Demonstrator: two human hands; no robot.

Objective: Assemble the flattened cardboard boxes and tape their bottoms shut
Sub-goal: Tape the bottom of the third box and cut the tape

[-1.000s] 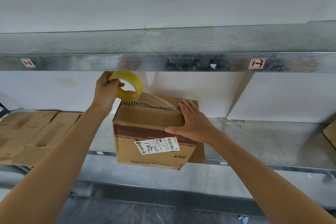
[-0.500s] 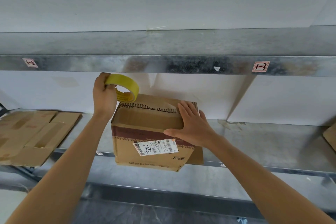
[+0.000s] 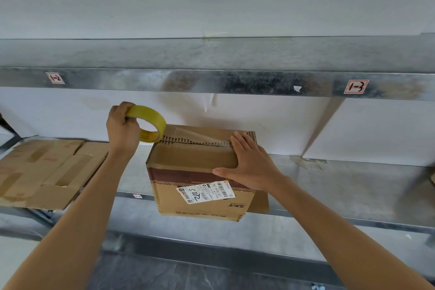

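While brown cardboard box (image 3: 188, 165) stood with grey metal shelf (image 3: 341, 183) under it, left hand (image 3: 122, 127) gripped yellow tape roll (image 3: 150, 125) at box's top left corner. Right hand (image 3: 249, 165) lay flat on box top, fingers straight. Box looked light, stiff, easy to dent. Best hold: press flaps flat.

Yellow tape roll (image 3: 150, 113) at box (image 3: 191, 165) corner

One built box (image 3: 200, 186), bearing one shipping label (image 3: 206, 192). One tape roll (image 3: 153, 115). Two hands: left hand (image 3: 122, 127), right hand (image 3: 249, 167). Two shelves, upper (image 3: 235, 82) and lower (image 3: 341, 186). Two red tags (image 3: 54, 77) (image 3: 356, 86). Flat cardboard (image 3: 47, 172) at the left: number of pieces unclear.
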